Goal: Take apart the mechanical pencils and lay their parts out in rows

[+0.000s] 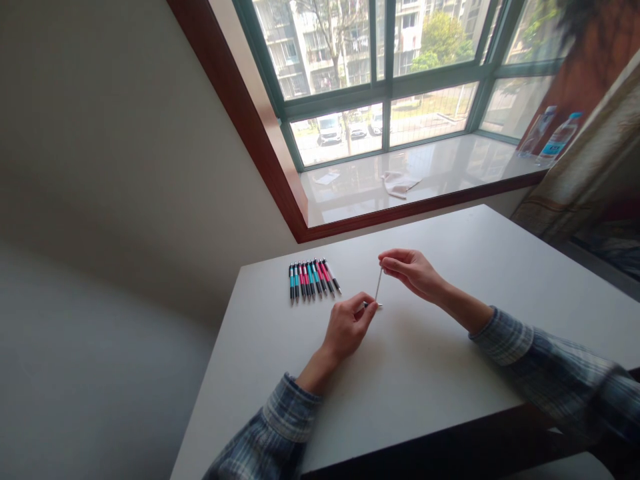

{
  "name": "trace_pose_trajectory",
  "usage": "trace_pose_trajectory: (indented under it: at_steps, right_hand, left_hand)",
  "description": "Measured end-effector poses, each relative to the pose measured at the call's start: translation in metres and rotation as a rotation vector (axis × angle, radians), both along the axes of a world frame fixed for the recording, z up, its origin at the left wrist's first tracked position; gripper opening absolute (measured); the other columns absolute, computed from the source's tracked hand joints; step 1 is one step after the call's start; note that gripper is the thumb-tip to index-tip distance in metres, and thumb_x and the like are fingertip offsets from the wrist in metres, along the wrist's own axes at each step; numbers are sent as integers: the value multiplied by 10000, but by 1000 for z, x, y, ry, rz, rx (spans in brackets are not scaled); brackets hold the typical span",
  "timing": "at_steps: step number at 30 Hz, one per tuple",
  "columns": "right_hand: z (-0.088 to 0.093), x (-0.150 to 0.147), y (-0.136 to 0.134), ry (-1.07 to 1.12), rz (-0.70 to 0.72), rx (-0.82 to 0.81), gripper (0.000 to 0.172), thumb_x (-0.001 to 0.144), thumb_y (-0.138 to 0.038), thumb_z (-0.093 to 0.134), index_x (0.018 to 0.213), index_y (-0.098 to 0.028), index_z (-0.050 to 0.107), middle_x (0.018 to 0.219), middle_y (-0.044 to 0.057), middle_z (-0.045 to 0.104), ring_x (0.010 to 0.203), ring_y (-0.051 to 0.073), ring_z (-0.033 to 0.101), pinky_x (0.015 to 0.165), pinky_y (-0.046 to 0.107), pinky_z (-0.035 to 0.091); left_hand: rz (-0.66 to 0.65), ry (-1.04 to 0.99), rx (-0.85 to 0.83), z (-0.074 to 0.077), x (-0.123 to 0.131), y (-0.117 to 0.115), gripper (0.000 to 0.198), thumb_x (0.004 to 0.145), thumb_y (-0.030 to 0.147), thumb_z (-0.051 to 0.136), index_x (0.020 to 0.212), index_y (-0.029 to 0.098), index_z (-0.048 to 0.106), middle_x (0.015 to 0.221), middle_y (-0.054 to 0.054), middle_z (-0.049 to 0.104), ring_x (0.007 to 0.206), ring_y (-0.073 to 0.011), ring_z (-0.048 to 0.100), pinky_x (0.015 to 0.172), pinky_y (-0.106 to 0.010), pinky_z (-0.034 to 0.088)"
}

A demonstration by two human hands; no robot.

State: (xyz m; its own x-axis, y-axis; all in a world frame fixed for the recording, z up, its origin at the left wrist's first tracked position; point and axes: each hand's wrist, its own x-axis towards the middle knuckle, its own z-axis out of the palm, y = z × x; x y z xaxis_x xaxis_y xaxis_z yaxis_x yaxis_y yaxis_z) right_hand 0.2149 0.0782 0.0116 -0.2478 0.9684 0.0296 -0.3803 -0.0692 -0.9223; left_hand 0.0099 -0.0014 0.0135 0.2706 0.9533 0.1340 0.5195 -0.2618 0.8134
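Observation:
My right hand (413, 272) pinches the upper end of a thin, pale pen refill (379, 285) above the white table. The refill slants down to the fingertips of my left hand (349, 325), which are closed on a small dark pen part with a silver tip (380, 305). Most of that part is covered by my fingers, and I cannot tell whether the refill is inside it. To the left, several click pens (311, 279) lie side by side in a row, with teal or pink barrels, black grips and silver tips.
The white table (440, 373) stands against a wall and a window sill (350, 200) with a brown wooden edge. On the sill lie a crumpled cloth (399, 183) and a paper (327, 178). Plastic bottles (557, 141) stand at its right end by a curtain (590, 140).

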Motion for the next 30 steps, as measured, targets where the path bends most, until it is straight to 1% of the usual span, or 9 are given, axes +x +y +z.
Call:
trace_pose_trajectory:
  at_steps: [5,9,11,14,18,20,22,25,30]
  right_hand:
    - [-1,-1,-3,-34,40,-1,344,686,-397,921,960,-220,811,916,39,740,793,147,619,788,320,516]
    - [-1,-3,-6,-61,133,16,374,703,-380,912,1026,-223,808,921,43,740,828,161,633,792,320,513]
    - [-3,-3,-7,-78,180,22,356,704,-369,912,1010,-218,811,972,53,752,850,166,641,800,319,509]
    - [-8,-5,-7,-120,214,48,302,711,-374,905,944,-204,814,1047,74,765,853,171,642,790,321,504]
    - [-9,-7,-9,-181,265,98,278,751,-406,874,908,-185,810,939,67,764,767,154,613,750,315,492]
    - [-4,-7,-10,-168,244,105,279,748,-418,873,878,-181,799,910,57,751,742,145,598,731,307,489]
    - [3,-7,-12,-128,182,97,277,738,-421,879,841,-182,782,934,54,741,739,137,587,718,294,488]
    - [10,-6,-13,-77,118,86,276,728,-412,887,801,-175,764,949,55,728,740,129,580,710,281,489]
    - [5,-8,-14,-79,182,149,244,754,-374,880,814,-165,768,925,57,729,756,137,603,725,285,503]
  left_hand:
    - [8,-9,1,0,0,0,338,963,479,578,824,188,679,535,69,370,528,-114,318,566,-251,270]
    - [22,-28,-9,0,0,1,325,965,467,580,827,188,672,539,76,333,525,-109,300,562,-251,257]
    - [41,-43,-14,0,0,1,330,965,470,583,824,184,667,550,78,312,528,-105,288,560,-251,248]
    - [62,-68,-20,2,0,1,344,964,484,583,823,181,663,557,80,284,530,-102,270,554,-253,229]
    - [50,-88,-39,2,0,2,351,965,496,577,840,179,664,565,80,271,536,-102,253,549,-257,212]
    - [28,-114,-53,1,0,2,330,961,496,585,880,184,657,571,84,264,539,-102,247,548,-253,213]
    - [0,-154,-78,0,1,2,304,941,496,621,930,193,633,576,94,255,537,-99,243,544,-244,216]
    - [-35,-208,-134,-1,3,0,321,894,500,687,933,201,575,589,106,247,538,-91,228,533,-230,204]
    - [-37,-227,-163,1,3,-2,348,895,512,683,872,204,522,600,102,246,546,-91,221,527,-229,201]
